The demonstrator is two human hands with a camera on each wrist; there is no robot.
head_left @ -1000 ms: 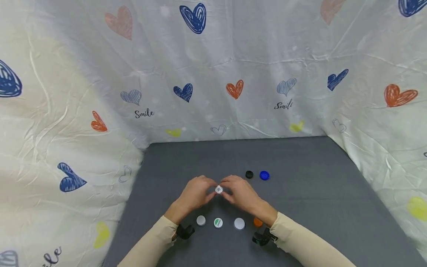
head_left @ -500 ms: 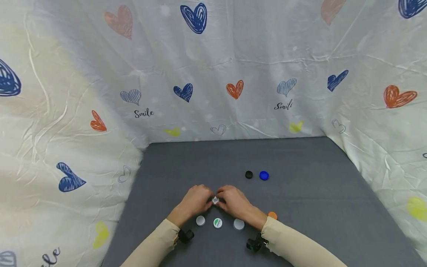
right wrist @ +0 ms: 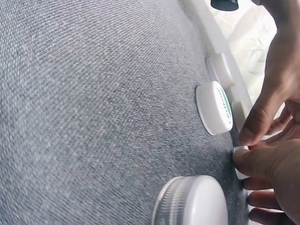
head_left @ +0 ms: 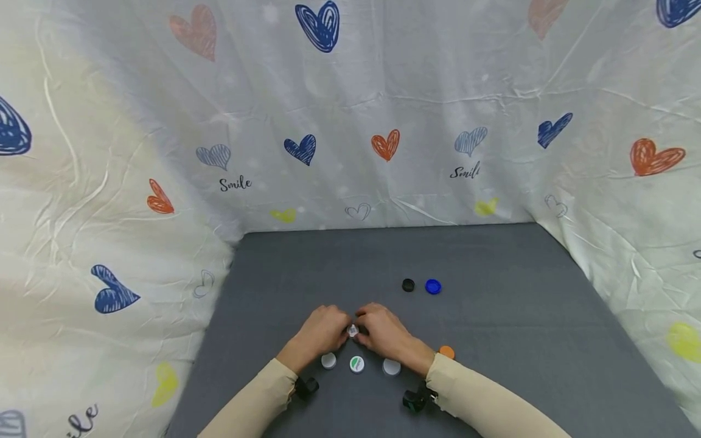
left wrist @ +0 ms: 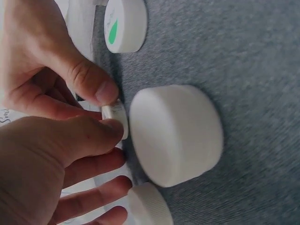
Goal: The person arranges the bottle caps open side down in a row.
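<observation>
Between both hands, at the middle of the grey table in the head view, is a small white cap (head_left: pixel 353 330) with a raised centre. My left hand (head_left: pixel 322 331) pinches its left side with thumb and fingers, and my right hand (head_left: pixel 383 328) pinches the right side. In the left wrist view the thumbs meet on either side of the small cap (left wrist: pixel 117 119). Fingers partly cover it, and whether it touches the table cannot be told. Nearer the person lie a white cap (head_left: pixel 328 361), a green-marked white cap (head_left: pixel 357 364) and a larger white cap (head_left: pixel 391 367).
An orange cap (head_left: pixel 446 352) lies beside the right forearm. Beyond the hands, to the right, are a black cap (head_left: pixel 408 285) and a blue cap (head_left: pixel 433 286). A heart-print cloth (head_left: pixel 328 182) hangs behind and beside the grey table (head_left: pixel 520 292).
Over the second, both hands moved the small cap toward the person and slightly left, then nearly stopped. The right forearm shifted left, uncovering more of the orange cap.
</observation>
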